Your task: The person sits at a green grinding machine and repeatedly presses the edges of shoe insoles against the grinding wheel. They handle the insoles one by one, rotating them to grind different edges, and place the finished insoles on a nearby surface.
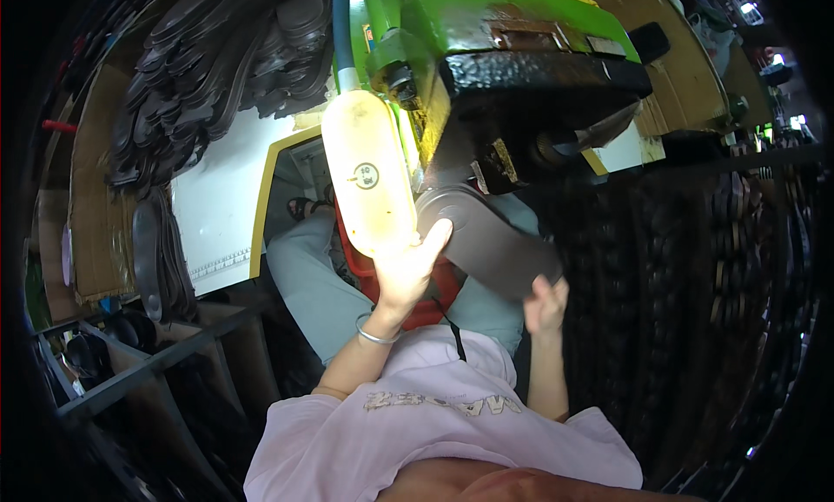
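Observation:
A dark brown shoe sole (495, 248) slants between my two hands, just below the machine's black head. My left hand (407, 272) grips its upper left end, with the thumb laid on the flat face; the other fingers are partly hidden under the glowing lamp (369, 176). At the sole's lower right end, my right hand (546, 304) pinches the edge, slightly blurred. The sole's upper left end lies close to the machine's working parts, and I cannot tell whether it touches them.
The green machine (530, 16) with its black head (547, 85) stands ahead. Piles of dark soles (195, 72) lie on the white table (213, 211) at left. A red container (441, 285) sits between my legs. Divided shelving (152, 363) is at lower left, dark racks (625, 267) at right.

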Demonstrator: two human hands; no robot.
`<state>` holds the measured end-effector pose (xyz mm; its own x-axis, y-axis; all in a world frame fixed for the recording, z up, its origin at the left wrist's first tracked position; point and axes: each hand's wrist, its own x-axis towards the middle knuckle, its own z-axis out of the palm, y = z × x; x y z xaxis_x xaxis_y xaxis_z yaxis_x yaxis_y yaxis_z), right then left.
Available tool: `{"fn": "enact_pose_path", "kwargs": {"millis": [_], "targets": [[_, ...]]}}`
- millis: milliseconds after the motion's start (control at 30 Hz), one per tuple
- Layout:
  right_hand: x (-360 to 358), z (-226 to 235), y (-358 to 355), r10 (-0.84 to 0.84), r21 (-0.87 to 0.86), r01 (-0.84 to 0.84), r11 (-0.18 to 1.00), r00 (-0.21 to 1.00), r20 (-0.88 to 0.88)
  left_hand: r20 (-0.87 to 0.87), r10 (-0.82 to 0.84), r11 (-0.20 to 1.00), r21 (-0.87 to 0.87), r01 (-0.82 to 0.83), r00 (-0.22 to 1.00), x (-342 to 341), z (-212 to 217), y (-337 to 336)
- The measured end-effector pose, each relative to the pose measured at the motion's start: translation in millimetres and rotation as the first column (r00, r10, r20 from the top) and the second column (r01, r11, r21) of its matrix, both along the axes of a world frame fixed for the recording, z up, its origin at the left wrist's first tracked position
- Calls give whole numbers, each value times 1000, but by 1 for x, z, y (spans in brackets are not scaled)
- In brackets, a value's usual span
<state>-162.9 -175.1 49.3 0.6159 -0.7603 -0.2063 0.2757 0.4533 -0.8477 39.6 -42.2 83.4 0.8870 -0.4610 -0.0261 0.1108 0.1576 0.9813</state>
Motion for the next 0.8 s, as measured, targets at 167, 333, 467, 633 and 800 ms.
{"fn": "enact_pose_path", "kwargs": {"millis": [167,333,467,633,800], "targets": [[58,48,-77,-93,-244,101,965,995,43,58,-88,993,-69,92,994,6,24,-13],[110,63,-104,33,-234,-3,972,992,123,1,-86,991,-101,86,996,22,11,4],[134,52,-84,86,-196,-51,979,982,171,-61,-82,963,-264,63,995,38,29,33],[137,32,-38,142,-256,-109,960,983,112,-122,-6,980,-200,-19,993,59,29,83],[146,33,-10,247,-332,-236,913,969,-7,-266,64,990,-104,-95,962,30,6,122]]}}
